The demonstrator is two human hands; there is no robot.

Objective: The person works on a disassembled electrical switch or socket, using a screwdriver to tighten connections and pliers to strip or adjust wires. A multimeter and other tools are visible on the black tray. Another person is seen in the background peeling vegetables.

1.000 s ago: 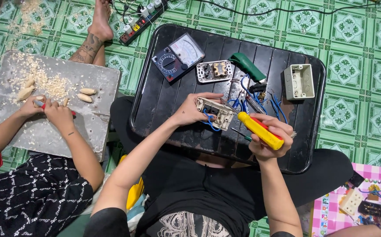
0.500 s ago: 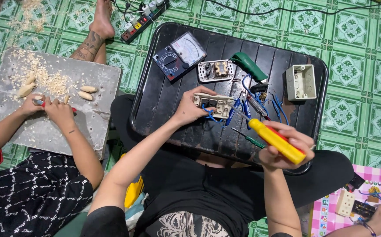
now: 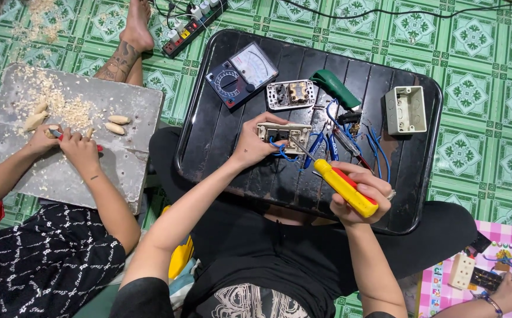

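Observation:
My left hand (image 3: 254,143) grips a white wall-socket module (image 3: 285,135) with blue wires, resting on a black tray (image 3: 220,153) on my lap. My right hand (image 3: 359,197) is closed around a yellow and red screwdriver (image 3: 341,185), whose metal tip points up-left into the socket module. Blue wires (image 3: 321,147) loop beside the module.
On the tray lie an analog multimeter (image 3: 242,73), a second socket insert (image 3: 291,94), a green-handled tool (image 3: 335,88) and an empty white wall box (image 3: 405,110). A person at left cuts pale pieces on a grey board (image 3: 126,159). A power strip (image 3: 194,20) lies on the tiled floor.
My right hand has swung the screwdriver so that its tip now meets the socket module. My left hand has kept its hold on the module, shifting it slightly on the tray.

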